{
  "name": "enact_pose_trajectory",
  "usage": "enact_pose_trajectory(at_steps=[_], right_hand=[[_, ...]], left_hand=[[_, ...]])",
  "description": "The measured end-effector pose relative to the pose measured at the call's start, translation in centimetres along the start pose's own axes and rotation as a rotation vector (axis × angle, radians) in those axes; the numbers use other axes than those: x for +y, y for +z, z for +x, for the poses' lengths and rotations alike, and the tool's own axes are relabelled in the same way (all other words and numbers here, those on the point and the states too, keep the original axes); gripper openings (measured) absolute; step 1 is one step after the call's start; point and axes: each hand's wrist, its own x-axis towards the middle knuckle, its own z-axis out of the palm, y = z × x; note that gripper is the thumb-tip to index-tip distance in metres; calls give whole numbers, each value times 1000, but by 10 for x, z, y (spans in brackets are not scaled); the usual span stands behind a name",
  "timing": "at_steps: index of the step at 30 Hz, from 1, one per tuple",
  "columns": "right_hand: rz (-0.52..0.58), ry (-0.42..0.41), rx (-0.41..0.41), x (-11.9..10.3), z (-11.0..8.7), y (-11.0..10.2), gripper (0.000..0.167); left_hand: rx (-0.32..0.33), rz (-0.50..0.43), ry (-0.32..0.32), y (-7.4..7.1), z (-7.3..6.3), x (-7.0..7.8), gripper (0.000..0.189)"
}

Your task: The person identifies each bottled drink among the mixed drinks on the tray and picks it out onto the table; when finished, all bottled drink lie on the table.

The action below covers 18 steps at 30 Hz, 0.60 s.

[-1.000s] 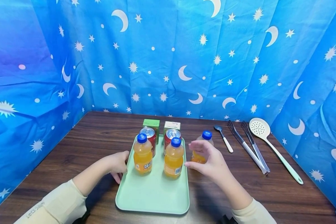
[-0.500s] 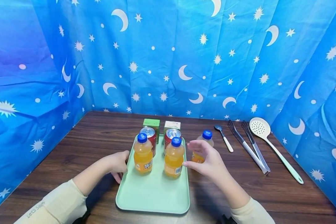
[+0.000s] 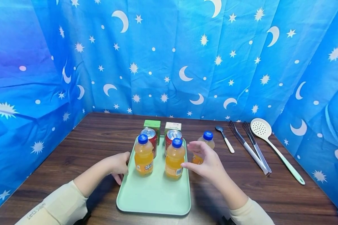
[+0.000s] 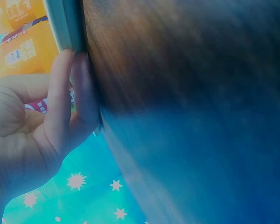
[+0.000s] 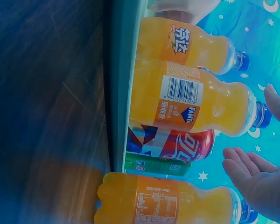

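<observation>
In the head view a light green tray [image 3: 153, 198] bears two orange soda bottles, the left bottle [image 3: 143, 156] and the right bottle [image 3: 174, 161], both upright with blue caps. Behind them stand two red soda cans, the left can [image 3: 150, 132] and the right can [image 3: 173, 134]. My left hand [image 3: 119, 165] grips the tray's left rim [image 4: 67, 25] with curled fingers. My right hand [image 3: 207, 164], thumb and fingers spread apart, hovers beside the right bottle [image 5: 191, 98], holding nothing. Partly behind it, a third orange soda bottle [image 3: 208, 142] stands on the table, right of the tray.
Behind the cans are a green carton [image 3: 152, 123] and a white-topped carton [image 3: 173, 126]. To the right lie a spoon [image 3: 225, 140], tongs [image 3: 253, 153] and a skimmer [image 3: 279, 150] on the brown table [image 3: 64, 162]. A blue star-patterned cloth [image 3: 157, 56] surrounds it.
The right hand has drifted slightly left, so its thumb tip overlaps the edge of the right bottle in the head view. The left hand, tray and drinks have stayed put.
</observation>
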Motion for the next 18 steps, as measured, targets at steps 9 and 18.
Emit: enact_pose_trajectory(at_steps=[9,18], right_hand=[[6,8,2,0,3,4,64],[24,-12,9,-2,5,8,65]], left_hand=[[7,9,-6,1,-3,2,44],[8,6,-2,0,-3,2,45]])
